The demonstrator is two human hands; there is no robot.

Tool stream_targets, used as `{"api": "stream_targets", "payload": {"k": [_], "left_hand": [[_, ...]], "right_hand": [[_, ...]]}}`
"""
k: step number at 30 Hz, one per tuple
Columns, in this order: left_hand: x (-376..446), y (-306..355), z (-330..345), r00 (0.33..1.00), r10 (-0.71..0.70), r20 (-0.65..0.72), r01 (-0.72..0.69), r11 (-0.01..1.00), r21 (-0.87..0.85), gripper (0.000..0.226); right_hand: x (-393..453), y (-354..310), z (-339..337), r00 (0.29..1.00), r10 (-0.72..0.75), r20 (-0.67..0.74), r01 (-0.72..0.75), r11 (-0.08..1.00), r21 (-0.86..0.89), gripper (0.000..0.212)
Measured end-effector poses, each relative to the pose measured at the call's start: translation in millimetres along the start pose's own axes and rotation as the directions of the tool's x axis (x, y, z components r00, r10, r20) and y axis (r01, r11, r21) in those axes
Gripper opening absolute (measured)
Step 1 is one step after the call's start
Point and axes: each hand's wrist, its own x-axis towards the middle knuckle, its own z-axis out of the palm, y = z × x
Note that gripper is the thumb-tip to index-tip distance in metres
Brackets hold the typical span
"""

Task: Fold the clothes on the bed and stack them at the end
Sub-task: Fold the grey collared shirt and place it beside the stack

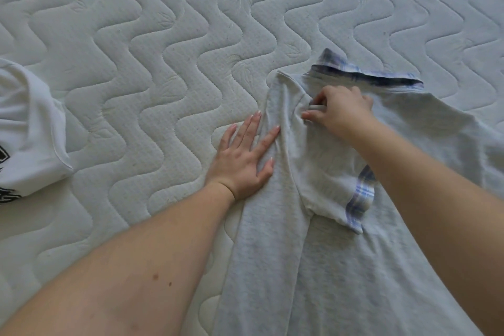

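Head view gives me the quilted white bed (163, 63) first, filling the frame. On its right side lies a pale grey shirt (341, 267) with blue plaid trim at collar and sleeve cuff, one side folded inward. At the left edge I see a white garment (27, 128) with black print. My left hand (245, 155) presses flat, fingers straight, on the shirt's fold. My right hand (338, 112) seems to pinch fabric near the collar.

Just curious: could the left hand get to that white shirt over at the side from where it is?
Probably yes. The left hand lies flat on the grey shirt, holding nothing, with only bare mattress between it and the white shirt.
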Motion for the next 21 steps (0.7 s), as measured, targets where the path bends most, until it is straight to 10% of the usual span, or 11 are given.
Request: {"api": "stream_targets", "payload": {"k": [5, 11, 16, 21], "left_hand": [[1, 0, 0, 1.000, 0.001, 0.009, -0.001, 1.000, 0.014, 0.066], [1, -1, 1, 1.000, 0.002, 0.016, -0.002, 1.000, 0.013, 0.065], [1, -1, 3, 1.000, 0.004, 0.014, -0.004, 1.000, 0.023, 0.065], [1, -1, 2, 1.000, 0.003, 0.017, -0.004, 0.999, 0.039, 0.066]], "right_hand": [[-14, 24, -9, 0.995, 0.010, -0.097, 0.009, 0.980, 0.197, 0.038], [-38, 48, -14, 0.994, 0.066, 0.086, -0.045, 0.972, -0.232, 0.044], [-52, 65, -21, 0.993, 0.116, -0.029, -0.099, 0.930, 0.354, 0.037], [-80, 95, -13, 0.967, 0.133, 0.215, -0.174, 0.967, 0.185, 0.041]]}}
